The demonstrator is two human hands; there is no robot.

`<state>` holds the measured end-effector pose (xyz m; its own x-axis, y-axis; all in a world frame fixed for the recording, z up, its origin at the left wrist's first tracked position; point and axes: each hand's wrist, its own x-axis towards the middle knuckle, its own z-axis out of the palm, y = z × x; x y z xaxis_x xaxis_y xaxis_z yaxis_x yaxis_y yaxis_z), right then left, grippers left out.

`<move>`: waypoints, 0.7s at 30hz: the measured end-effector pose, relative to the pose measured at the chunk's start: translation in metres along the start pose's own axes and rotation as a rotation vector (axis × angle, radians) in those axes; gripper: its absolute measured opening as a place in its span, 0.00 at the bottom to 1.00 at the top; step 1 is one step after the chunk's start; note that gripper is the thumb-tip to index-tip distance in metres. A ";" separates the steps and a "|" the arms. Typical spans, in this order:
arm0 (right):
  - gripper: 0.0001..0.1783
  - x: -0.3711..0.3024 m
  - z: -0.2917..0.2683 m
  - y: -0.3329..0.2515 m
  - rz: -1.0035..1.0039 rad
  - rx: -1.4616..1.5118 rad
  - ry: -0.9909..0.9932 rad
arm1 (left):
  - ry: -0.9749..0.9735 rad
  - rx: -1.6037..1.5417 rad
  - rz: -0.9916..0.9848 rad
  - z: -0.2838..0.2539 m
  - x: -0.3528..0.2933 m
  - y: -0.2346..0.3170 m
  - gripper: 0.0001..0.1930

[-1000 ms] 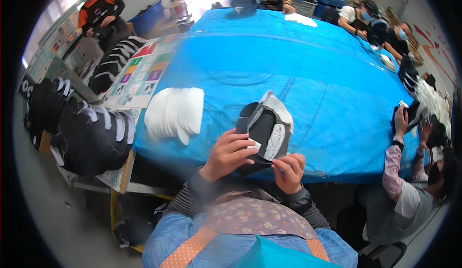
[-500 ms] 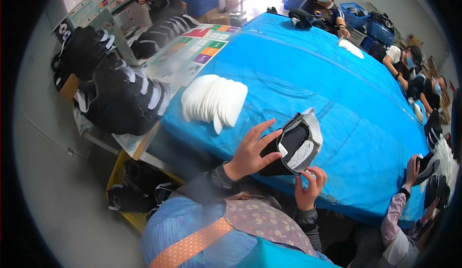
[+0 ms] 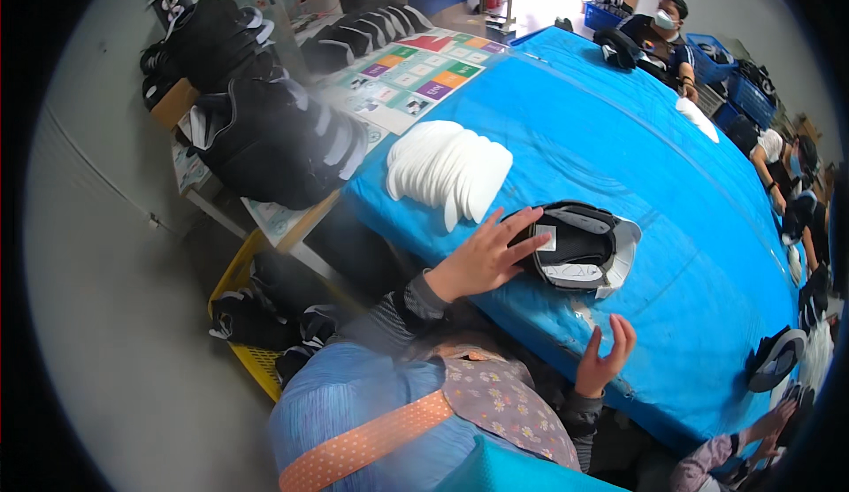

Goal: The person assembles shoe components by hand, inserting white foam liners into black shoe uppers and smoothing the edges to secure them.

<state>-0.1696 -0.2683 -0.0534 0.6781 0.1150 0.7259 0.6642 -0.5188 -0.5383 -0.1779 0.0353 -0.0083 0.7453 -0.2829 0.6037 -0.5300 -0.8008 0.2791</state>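
Black cap [image 3: 591, 246], hollow side up, near front edge of table [image 3: 566, 337]. Left hand [image 3: 486, 258] spread over its rim, no grip visible; right hand [image 3: 606, 357] empty, half-curled, by table edge. Wrinkled blue plastic [image 3: 690, 218] spans table; rounded white pads [image 3: 449, 172], table's left.

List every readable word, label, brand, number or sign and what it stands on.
White label inside the black piece: any print is too small to read.
Coloured chart: some print shows, not copied here; the rest is too small.
Co-worker's apron: small coloured mark, too small to read.
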 end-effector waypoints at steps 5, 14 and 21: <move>0.08 0.000 -0.013 0.018 0.142 0.066 0.053 | 0.135 0.072 -0.214 -0.008 -0.005 -0.020 0.38; 0.04 -0.017 -0.021 0.034 0.426 0.179 -0.021 | 0.203 0.571 -0.583 0.027 -0.043 -0.113 0.35; 0.15 -0.005 -0.026 0.040 0.712 1.048 0.113 | 0.239 0.629 -0.484 0.034 -0.041 -0.132 0.32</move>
<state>-0.1547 -0.3114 -0.0671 0.9897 -0.0119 0.1424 0.1302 0.4861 -0.8641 -0.1249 0.1349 -0.0949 0.6893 0.2315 0.6865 0.2053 -0.9711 0.1213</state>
